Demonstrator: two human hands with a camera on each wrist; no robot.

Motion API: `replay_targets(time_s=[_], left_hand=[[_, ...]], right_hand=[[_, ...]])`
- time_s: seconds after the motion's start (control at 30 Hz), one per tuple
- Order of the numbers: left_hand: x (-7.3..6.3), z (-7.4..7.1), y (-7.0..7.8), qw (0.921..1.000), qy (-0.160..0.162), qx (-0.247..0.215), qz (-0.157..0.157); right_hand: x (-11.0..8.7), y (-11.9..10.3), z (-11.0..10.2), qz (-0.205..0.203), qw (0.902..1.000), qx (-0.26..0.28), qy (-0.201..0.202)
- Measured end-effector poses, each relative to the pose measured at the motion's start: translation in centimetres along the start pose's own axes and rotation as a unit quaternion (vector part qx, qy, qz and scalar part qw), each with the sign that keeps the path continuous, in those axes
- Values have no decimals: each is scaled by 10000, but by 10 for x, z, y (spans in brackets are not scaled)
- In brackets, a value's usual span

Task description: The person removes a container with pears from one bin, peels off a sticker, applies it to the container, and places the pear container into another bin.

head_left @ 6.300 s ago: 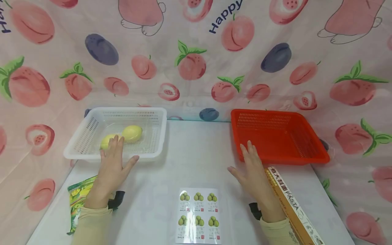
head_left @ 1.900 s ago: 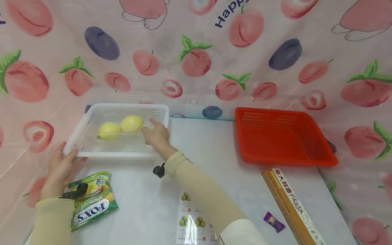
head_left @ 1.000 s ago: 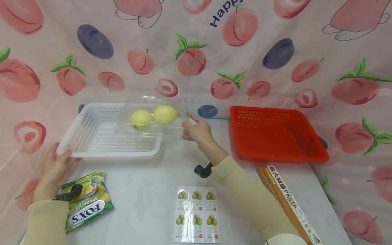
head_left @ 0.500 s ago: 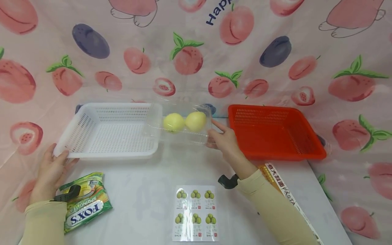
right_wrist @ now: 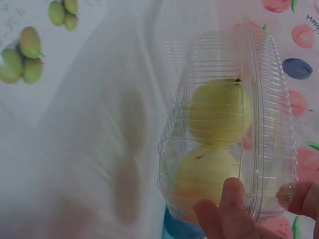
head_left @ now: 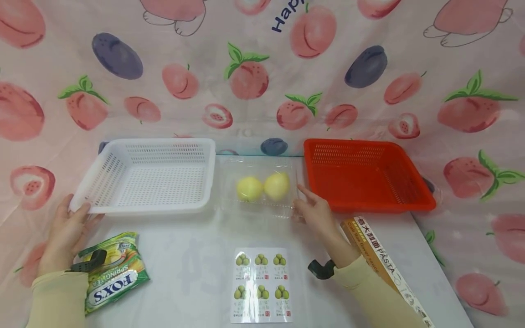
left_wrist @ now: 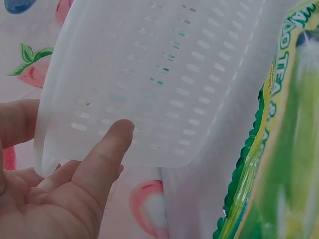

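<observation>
A clear plastic clamshell box (head_left: pixel 229 191) with two yellow fruits (head_left: pixel 249 188) inside is between the two baskets in the head view. My right hand (head_left: pixel 317 216) grips its right end. In the right wrist view, fingertips (right_wrist: pixel 233 191) lie along one side of the clamshell's end and the thumb on the other; the fruits sit against each other. At the left, my left hand (head_left: pixel 67 232) holds the near left corner of a white plastic basket (head_left: pixel 143 209). A digit presses its slotted wall (left_wrist: pixel 149 114) in the left wrist view, other fingers reaching behind the rim.
A red basket (head_left: pixel 369 209) stands at the back right, a long pasta box (head_left: pixel 377 255) before it. A green Fox's bag (head_left: pixel 116 273) lies by my left wrist. Printed sticker sheet (head_left: pixel 261 284) lies front centre. Fruit-patterned cloth (head_left: pixel 246 105) hangs behind the table.
My right hand has taken the clamshell of fruits out of the white basket, carried it right, and lowered it between the baskets. The left hand has moved from above the basket to its corner.
</observation>
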State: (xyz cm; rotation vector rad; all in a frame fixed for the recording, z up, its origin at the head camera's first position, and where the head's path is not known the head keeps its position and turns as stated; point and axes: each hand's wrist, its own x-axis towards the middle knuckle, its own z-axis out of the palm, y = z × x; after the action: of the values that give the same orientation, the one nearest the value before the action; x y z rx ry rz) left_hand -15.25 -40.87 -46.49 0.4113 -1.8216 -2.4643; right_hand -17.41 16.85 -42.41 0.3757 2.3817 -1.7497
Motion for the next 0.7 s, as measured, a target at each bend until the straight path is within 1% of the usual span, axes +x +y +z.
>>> replay_targets(time_s=[0.07, 0.2, 0.3, 0.47, 0.63, 0.7], left_hand=[[0, 0, 0, 10000, 6, 24, -25], [-1, 0, 0, 10000, -3, -22, -17], [0, 0, -1, 10000, 5, -77, 18], [1, 0, -2, 9999, -26, -117, 59], [1, 0, -2, 10000, 16, -36, 5], [0, 0, -1, 9997, 114, 205, -77]], right_hand=[[1, 8, 2, 41, 10000, -27, 21], [4, 21, 6, 47, 9999, 123, 70], [5, 29, 9, 3, 9996, 236, 119], [7, 37, 11, 13, 9995, 276, 181], [8, 41, 11, 35, 9996, 209, 183], [9, 42, 11, 34, 9997, 199, 168]])
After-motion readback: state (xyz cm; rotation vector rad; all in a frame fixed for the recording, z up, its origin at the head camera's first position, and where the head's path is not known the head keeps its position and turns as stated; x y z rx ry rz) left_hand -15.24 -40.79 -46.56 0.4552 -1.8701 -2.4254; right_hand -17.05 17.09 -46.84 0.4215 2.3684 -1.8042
